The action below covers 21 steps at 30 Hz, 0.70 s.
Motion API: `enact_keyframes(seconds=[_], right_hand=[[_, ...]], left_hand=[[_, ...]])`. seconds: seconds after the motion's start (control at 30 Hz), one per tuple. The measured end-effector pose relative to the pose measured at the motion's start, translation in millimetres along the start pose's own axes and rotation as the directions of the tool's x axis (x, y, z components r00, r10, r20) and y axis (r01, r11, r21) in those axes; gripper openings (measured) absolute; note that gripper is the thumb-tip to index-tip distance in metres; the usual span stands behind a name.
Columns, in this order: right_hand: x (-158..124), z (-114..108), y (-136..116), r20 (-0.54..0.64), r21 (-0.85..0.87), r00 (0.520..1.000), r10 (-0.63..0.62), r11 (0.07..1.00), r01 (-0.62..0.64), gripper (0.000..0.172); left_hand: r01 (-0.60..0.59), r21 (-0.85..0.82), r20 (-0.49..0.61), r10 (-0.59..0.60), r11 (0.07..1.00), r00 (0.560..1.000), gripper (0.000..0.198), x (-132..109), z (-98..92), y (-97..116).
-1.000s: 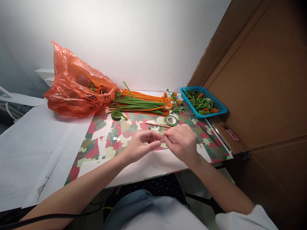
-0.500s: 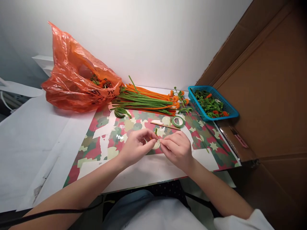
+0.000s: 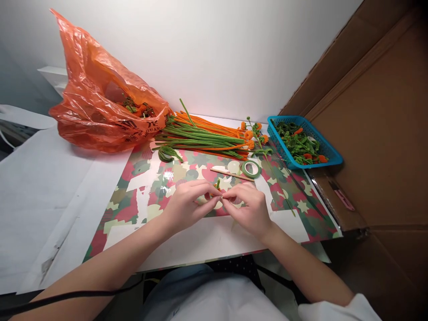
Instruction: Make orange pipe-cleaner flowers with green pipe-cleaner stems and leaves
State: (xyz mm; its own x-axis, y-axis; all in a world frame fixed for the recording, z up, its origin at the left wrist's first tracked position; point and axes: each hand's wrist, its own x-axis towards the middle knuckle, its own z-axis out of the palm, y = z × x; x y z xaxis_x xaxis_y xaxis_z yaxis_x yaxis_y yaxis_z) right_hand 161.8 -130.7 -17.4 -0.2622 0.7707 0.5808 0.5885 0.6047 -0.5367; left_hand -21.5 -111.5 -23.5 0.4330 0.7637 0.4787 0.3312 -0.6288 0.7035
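Note:
My left hand (image 3: pixel 189 203) and my right hand (image 3: pixel 247 207) meet over the camouflage-patterned mat (image 3: pixel 150 187), fingertips pinched together on a small green and orange pipe-cleaner piece (image 3: pixel 217 184) that sticks up between them. Just beyond the hands lie a roll of green tape (image 3: pixel 251 169), a thin wooden stick (image 3: pixel 230 174) and a pale round disc (image 3: pixel 233 166). A bundle of green and orange pipe cleaners (image 3: pixel 203 136) lies farther back along the mat.
An orange plastic bag (image 3: pixel 100 102) with more pieces sits at the back left. A blue basket (image 3: pixel 334 157) of curled green and orange pieces stands at the back right, beside a tall cardboard wall (image 3: pixel 377 116). White paper (image 3: pixel 40 187) covers the table's left side.
My hands have stayed pinched together on the small piece, working it between the fingertips; the right hand has drawn closer to the left. The view has shifted slightly.

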Motion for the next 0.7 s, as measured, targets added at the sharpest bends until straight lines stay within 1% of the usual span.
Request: enact_keyframes(seconds=[0.07,0.13,0.23,0.3,0.37,0.43,0.5,0.57,0.6,0.7], right_hand=[[1.8,-1.2,-0.8,0.076,0.083,0.989,0.124,0.988,-0.130,0.010],[3.1,-1.6,0.2,0.156,0.141,0.964,0.214,0.961,-0.236,0.009],[3.4,-0.8,4.5,0.253,0.186,0.918,0.307,0.915,-0.357,0.009],[3.0,0.2,7.8,0.314,0.197,0.879,0.359,0.881,-0.431,0.010],[2.9,1.1,10.6,0.351,0.178,0.850,0.393,0.863,-0.473,0.011],[3.3,1.9,13.1,0.360,0.139,0.839,0.409,0.865,-0.482,0.011],[4.3,2.9,15.4,0.362,0.102,0.835,0.415,0.873,-0.478,0.011],[5.3,3.9,17.7,0.358,0.075,0.835,0.417,0.879,-0.471,0.012],[5.6,4.4,18.9,0.354,0.066,0.836,0.418,0.881,-0.468,0.012],[5.3,6.1,22.1,0.347,0.052,0.842,0.413,0.888,-0.457,0.013]], left_hand=[[0.096,-0.042,0.018,-0.095,0.995,0.995,0.013,1.3,-2.1,0.9],[0.192,-0.064,0.040,-0.190,0.979,0.981,0.013,2.8,-3.8,1.1],[0.289,-0.059,0.085,-0.284,0.956,0.955,0.012,4.8,-4.4,-1.1],[0.332,-0.032,0.111,-0.326,0.943,0.939,0.013,5.6,-3.9,-4.0],[0.360,0.000,0.124,-0.357,0.933,0.926,0.013,6.0,-3.0,-7.5],[0.363,0.035,0.128,-0.365,0.931,0.922,0.014,6.0,-2.2,-11.0],[0.338,0.081,0.112,-0.345,0.938,0.932,0.011,6.3,-1.4,-14.2],[0.291,0.121,0.088,-0.303,0.949,0.949,0.009,6.9,-0.7,-17.2],[0.267,0.133,0.083,-0.279,0.955,0.957,0.012,7.4,-0.3,-18.8],[0.189,0.133,0.122,-0.205,0.973,0.971,0.019,8.4,1.5,-24.1]])
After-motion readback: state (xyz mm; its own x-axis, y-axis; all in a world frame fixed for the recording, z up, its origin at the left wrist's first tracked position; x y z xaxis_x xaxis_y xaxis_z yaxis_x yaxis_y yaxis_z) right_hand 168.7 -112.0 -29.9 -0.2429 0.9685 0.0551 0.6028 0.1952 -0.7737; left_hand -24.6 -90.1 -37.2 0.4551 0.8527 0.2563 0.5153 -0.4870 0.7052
